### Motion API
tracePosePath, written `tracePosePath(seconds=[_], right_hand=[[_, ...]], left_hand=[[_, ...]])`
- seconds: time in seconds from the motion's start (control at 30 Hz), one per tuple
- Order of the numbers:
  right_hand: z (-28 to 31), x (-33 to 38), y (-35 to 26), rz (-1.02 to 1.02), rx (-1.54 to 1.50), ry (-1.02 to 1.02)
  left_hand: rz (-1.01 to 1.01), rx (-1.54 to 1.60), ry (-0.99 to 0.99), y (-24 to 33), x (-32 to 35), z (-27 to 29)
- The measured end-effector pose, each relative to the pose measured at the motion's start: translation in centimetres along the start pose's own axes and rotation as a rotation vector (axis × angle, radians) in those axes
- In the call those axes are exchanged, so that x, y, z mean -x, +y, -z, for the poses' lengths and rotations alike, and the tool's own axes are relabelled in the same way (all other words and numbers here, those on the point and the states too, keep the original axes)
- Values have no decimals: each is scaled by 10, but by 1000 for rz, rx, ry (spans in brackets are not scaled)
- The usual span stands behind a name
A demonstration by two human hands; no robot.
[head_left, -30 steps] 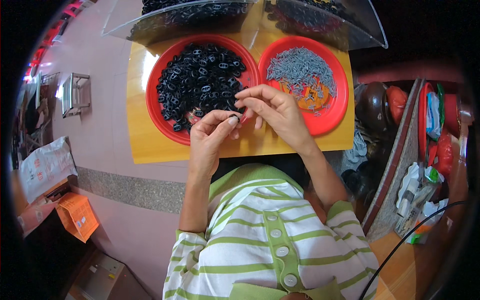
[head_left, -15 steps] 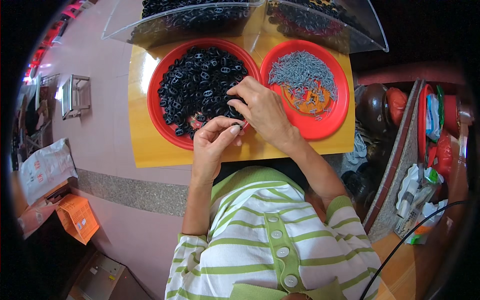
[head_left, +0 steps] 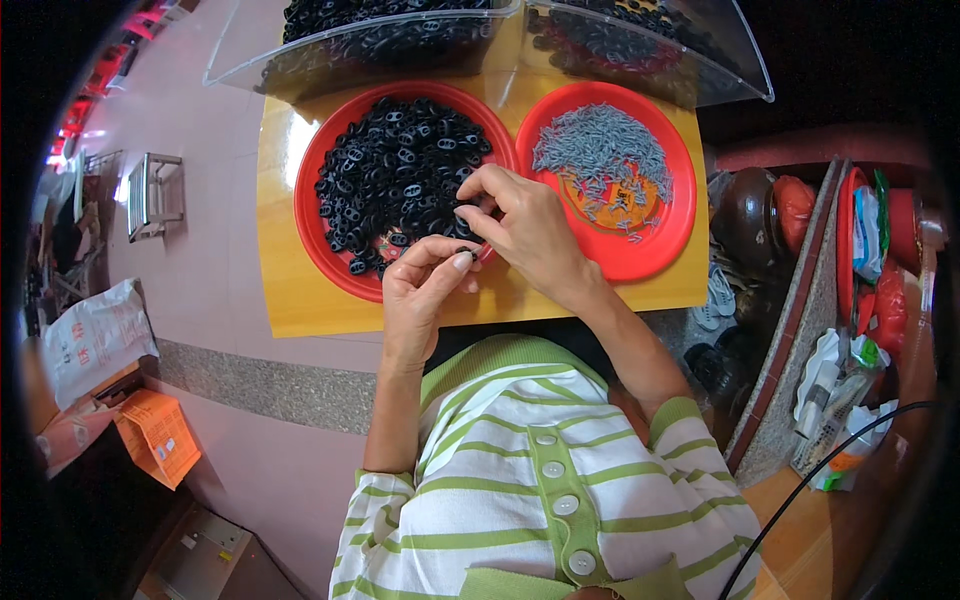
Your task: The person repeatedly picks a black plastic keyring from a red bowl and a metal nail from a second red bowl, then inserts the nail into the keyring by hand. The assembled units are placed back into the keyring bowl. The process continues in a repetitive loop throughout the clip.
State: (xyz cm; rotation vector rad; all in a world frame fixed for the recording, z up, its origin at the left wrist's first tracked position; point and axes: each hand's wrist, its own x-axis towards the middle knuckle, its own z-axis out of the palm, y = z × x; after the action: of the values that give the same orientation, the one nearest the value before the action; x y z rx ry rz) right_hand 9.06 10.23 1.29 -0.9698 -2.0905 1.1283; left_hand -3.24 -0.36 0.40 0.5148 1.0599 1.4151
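Observation:
Over the near right part of a red plate (head_left: pixel 305 225), my left hand (head_left: pixel 418 290) pinches a small black oval piece (head_left: pixel 466 252) between thumb and fingertips. My right hand (head_left: pixel 525 228) is just beyond it, its thumb and index finger curled toward each other over the plate's right side. Black shows between those two fingertips, but I cannot make out whether it is a held piece or the heap behind. A heap of black oval pieces with two holes (head_left: pixel 400 170) fills much of the plate. On the right, a second red plate (head_left: pixel 680 215) bears many small grey pins (head_left: pixel 605 145).
Both plates stand on a yellow table (head_left: pixel 350 318). Clear plastic bins (head_left: pixel 400 42) with more black pieces line its far edge. A metal stool (head_left: pixel 152 195) is on the floor at left. Jars (head_left: pixel 745 210) and a ledge (head_left: pixel 785 330) with packets lie right; a black cable (head_left: pixel 830 450) hangs there.
Both hands stay nearly in place. The right thumb and index finger shift slightly, and the left hand keeps its pinch on the black piece. The whole view has shifted a little.

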Motion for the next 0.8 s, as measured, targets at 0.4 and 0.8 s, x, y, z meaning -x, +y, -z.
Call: tracePosePath(seconds=[0.4, 0.8], right_hand=[[30, 37, 0, -247, -719, 43], [40, 58, 7, -187, -737, 155]], left_hand=[[-49, -4, 14, 4, -5, -18], [-44, -109, 12, 0, -8, -39]])
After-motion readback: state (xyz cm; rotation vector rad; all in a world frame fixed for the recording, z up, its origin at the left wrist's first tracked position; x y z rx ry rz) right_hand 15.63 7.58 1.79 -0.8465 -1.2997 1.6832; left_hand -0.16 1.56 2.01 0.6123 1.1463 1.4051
